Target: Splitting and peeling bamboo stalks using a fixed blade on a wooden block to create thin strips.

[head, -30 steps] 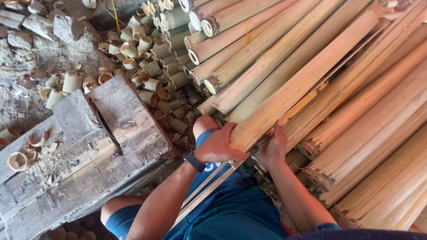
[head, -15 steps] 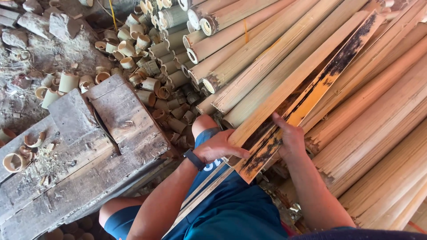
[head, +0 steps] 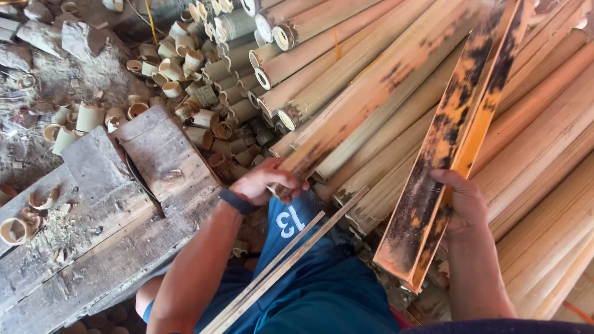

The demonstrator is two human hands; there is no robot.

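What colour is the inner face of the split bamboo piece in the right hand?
Orange-yellow with black mottled patches, seen in the head view on the split bamboo piece held by the right hand.

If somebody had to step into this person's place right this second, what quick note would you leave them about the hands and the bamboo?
Left hand: gripping the near end of one pale bamboo half, which lies on the pile of poles.
Right hand: holding the other half, swung aside, its dark-mottled inner face up.
Done: the pole is split lengthwise into two halves, now parted.
Left: both halves are in hand, neither set down.
Nearby: thin strips across the lap, wooden block at left.
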